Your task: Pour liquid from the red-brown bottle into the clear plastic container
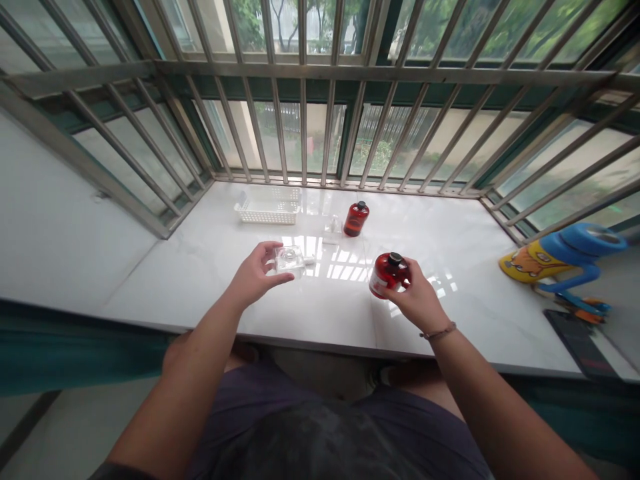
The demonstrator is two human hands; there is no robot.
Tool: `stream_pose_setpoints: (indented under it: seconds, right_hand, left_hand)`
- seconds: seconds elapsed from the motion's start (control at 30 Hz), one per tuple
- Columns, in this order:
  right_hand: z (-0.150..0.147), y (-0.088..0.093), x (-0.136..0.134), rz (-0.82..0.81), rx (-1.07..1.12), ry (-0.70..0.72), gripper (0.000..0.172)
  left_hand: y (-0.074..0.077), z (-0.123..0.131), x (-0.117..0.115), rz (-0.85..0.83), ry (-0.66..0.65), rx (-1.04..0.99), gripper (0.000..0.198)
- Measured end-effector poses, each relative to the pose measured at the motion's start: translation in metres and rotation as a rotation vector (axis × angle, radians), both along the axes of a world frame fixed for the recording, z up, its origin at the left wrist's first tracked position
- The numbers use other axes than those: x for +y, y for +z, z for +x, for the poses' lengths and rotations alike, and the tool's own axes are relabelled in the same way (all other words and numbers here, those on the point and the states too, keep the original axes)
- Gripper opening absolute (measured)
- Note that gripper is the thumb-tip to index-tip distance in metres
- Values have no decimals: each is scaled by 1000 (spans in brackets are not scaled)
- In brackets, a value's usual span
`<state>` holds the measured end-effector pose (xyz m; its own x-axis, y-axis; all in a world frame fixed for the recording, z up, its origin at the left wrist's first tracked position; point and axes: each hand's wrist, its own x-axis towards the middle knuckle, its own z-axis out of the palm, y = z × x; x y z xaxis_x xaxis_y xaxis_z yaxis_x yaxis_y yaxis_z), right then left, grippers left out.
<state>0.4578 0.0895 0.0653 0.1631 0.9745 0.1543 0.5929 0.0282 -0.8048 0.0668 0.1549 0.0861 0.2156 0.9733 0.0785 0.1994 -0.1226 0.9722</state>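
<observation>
My left hand point(259, 275) grips a clear, square glass bottle point(290, 259) by its left side, thumb in front and fingers behind. A small whitish piece point(310, 261) lies just right of that bottle. My right hand point(413, 293) is wrapped round the right side of a red bottle point(384, 275) with a black cap and a pale label. Farther back stands a second red bottle point(357, 219), also black-capped. Beside it, to the left, is another clear glass item point(333, 230), its shape hard to make out against the glare.
A white perforated basket point(269, 213) sits at the back left of the glossy white counter point(310, 313). On the right are a blue and yellow flask point(555, 253), an orange and blue object point(585, 308) and a dark phone point(580, 343). Metal bars line the window behind.
</observation>
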Motion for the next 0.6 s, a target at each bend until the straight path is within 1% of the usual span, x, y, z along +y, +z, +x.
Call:
stream_pose_setpoints:
  seconds: [0.1,0.2,0.27,0.4,0.5,0.6]
  right_hand:
    - [13,-21,1,-34,6,-80,84]
    - [24,-35,2,-56,12,-132,87]
    - [29,-41,1,-64,28,-157,88]
    - [39,-52,1,-66,56,-195,92]
    - [47,-62,2,-73,41,-233,94]
    - [52,-70,3,-91,24,-269,93]
  left_hand:
    - [-11,-14,7,13,14,18,75]
    - [-16,-26,9,98,31,122,74]
    - [-14,-32,7,166,37,234,73]
    - [-4,-40,-3,262,52,424,71]
    - [0,-43,-10,293,57,475,70]
    - [-5,-47,-11,266,95,484,69]
